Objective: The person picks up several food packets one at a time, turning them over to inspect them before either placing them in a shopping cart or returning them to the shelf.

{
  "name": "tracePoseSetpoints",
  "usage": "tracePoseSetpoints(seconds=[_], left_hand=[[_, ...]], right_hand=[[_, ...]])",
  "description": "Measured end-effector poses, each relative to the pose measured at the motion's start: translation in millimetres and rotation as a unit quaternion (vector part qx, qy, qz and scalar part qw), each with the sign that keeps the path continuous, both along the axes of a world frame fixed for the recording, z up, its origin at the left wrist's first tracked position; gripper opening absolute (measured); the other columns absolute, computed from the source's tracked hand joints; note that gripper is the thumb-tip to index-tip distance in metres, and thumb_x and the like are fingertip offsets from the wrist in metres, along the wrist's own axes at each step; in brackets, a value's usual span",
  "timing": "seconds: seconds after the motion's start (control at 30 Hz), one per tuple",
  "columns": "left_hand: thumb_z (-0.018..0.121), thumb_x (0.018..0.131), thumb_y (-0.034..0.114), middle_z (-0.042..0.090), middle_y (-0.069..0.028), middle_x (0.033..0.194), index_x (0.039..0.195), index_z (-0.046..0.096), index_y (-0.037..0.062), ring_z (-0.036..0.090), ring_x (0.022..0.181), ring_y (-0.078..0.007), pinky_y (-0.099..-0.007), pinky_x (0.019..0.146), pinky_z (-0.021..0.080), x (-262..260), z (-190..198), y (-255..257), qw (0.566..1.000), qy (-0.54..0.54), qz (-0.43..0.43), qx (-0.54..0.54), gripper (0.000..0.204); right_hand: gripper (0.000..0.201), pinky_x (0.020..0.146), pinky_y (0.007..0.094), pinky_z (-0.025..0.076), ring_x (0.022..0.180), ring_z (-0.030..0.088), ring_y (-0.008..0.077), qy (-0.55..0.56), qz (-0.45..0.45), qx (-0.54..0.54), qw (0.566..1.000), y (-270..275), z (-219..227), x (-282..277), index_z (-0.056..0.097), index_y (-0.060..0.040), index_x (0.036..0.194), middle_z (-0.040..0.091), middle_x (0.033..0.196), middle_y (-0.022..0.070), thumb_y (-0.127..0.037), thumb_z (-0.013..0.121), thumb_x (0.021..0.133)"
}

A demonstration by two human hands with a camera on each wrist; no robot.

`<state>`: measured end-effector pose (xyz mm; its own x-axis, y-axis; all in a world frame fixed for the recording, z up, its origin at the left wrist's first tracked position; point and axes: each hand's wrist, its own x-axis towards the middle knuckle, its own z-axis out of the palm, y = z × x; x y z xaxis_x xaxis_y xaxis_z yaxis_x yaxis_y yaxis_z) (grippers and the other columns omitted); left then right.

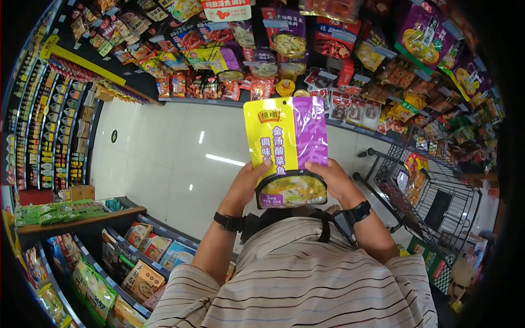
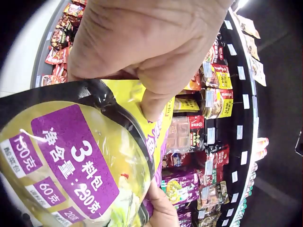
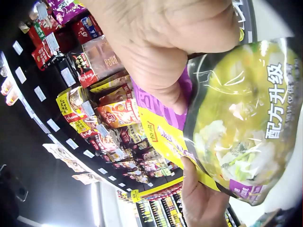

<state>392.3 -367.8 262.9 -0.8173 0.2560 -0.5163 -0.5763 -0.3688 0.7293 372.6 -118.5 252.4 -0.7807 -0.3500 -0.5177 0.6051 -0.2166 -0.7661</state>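
A yellow and purple seasoning packet [image 1: 284, 136] is held upright before the person's waist, its printed front turned toward the head camera. The lower part carries a picture of a bowl of fish soup. My left hand [image 1: 246, 183] grips the packet's left edge, thumb on the front and fingers behind it. On the opposite edge my right hand [image 1: 334, 180] pinches it the same way. Close up in the left wrist view, the left thumb [image 2: 154, 104] presses the yellow front. The right thumb [image 3: 173, 97] lies on the purple part in the right wrist view.
Racks of hanging packets [image 1: 262, 54] stretch across the far side. A wire shopping cart [image 1: 432, 197] with several packs inside stands at the right. Bottle shelves [image 1: 49, 126] rise at the left, and a low shelf [image 1: 131, 262] of bagged goods is at lower left. Pale tiled floor [image 1: 164, 147] lies between.
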Motion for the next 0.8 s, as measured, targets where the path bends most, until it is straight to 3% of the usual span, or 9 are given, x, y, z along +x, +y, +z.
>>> tracePoseSetpoints(seconds=[0.33,0.47,0.7,0.8], left_hand=[[0.055,0.101,0.023,0.065,-0.0069,0.119,0.129,0.056,-0.002,0.061,0.107,-0.0148,-0.029,0.095,0.047,-25,3,-71,0.996,0.017,0.085,0.001,0.038],[0.054,0.101,0.023,0.066,-0.008,0.118,0.13,0.055,-0.0031,0.061,0.108,-0.0154,-0.0304,0.096,0.046,-39,-2,-95,0.993,0.033,0.113,0.015,0.039],[0.055,0.101,0.025,0.066,-0.0071,0.117,0.127,0.059,-0.0024,0.061,0.105,-0.0135,-0.0303,0.095,0.046,-69,-17,-126,0.986,0.032,0.141,-0.078,0.038],[0.058,0.1,0.027,0.067,-0.0064,0.114,0.126,0.06,-0.0016,0.06,0.106,-0.0123,-0.0299,0.096,0.045,-92,-14,-143,0.983,0.031,0.137,-0.118,0.039]], right_hand=[[0.032,0.089,0.0293,0.05,0.1,0.064,0.0143,-0.026,0.011,-0.025,0.999,-75,5,-33,0.063,-0.0008,0.12,0.069,0.111,0.0064,-0.02,0.067,0.094],[0.036,0.095,0.0307,0.047,0.105,0.063,0.0154,-0.002,0.048,-0.039,0.998,-94,-11,-50,0.062,0.0007,0.122,0.068,0.115,0.0071,-0.022,0.067,0.094],[0.034,0.093,0.0316,0.052,0.104,0.065,0.015,0.03,0.037,-0.073,0.996,-129,-14,-125,0.057,-0.0012,0.127,0.066,0.118,0.0067,-0.017,0.063,0.097],[0.039,0.097,0.0292,0.047,0.107,0.062,0.0149,-0.009,0.043,-0.133,0.99,-147,-2,-167,0.057,0.0002,0.126,0.066,0.115,0.0076,-0.02,0.067,0.095]])
